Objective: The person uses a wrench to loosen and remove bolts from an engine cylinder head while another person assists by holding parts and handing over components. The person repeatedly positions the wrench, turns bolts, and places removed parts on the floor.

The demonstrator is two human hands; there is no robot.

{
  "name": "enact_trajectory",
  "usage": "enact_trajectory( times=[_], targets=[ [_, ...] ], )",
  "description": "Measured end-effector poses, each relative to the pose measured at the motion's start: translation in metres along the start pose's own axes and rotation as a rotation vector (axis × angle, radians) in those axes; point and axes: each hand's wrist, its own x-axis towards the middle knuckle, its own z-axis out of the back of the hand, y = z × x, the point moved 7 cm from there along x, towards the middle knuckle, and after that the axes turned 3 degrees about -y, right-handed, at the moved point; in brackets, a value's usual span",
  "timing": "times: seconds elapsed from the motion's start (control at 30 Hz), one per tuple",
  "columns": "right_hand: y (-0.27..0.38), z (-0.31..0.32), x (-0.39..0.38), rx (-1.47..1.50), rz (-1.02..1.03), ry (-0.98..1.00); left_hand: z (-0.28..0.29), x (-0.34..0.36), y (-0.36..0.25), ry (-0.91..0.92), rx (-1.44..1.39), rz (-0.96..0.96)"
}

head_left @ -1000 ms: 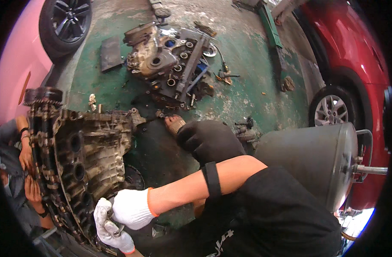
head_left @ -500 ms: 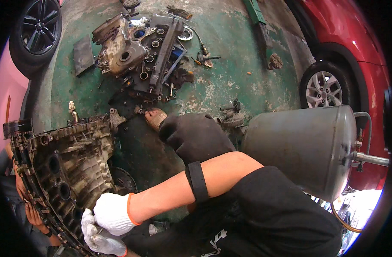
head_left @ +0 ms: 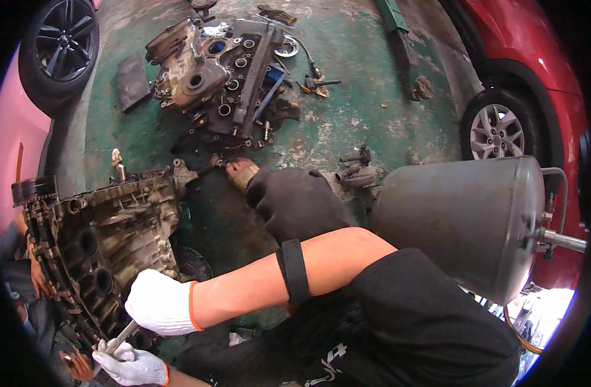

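Gloved hands: half a second ago bunched together; now parted, the right hand point(head_left: 159, 302) higher, the left hand point(head_left: 134, 367) lower, both closed on one metal bar point(head_left: 123, 335).
Metal bar: slants down leftward between the gloves (its ends are hidden in them), just over the lower end of a grimy engine block point(head_left: 131, 216).
Co-worker's hand: the lower one point(head_left: 75, 366) has shifted down the block's left edge, near the left glove.
Green floor point(head_left: 366, 77): dismantled engine parts point(head_left: 195, 80) toward its far edge; a grey tank point(head_left: 460, 226) near its right edge.
In the way: the right forearm point(head_left: 240, 287) crosses in front, hiding some floor.
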Motion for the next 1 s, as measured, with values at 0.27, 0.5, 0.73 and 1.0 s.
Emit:
enact_trajectory(
  times=[0.27,0.5,0.73,1.0],
  targets=[
    [-0.003,-0.013,-0.001,0.006,0.009,0.073,-0.005,-0.008,0.011,0.204,-0.014,-0.283],
    [0.009,0.019,0.005,-0.111,0.023,0.158,-0.028,-0.027,-0.011,0.073,-0.178,-0.096],
    [-0.040,0.218,0.017,-0.202,-0.154,0.137,-0.022,-0.033,-0.025,0.137,-0.172,-0.140],
    [-0.369,0.216,-0.191,-0.288,-1.005,0.604,-0.058,-0.052,0.003,0.317,-0.120,0.017]
  ],
)
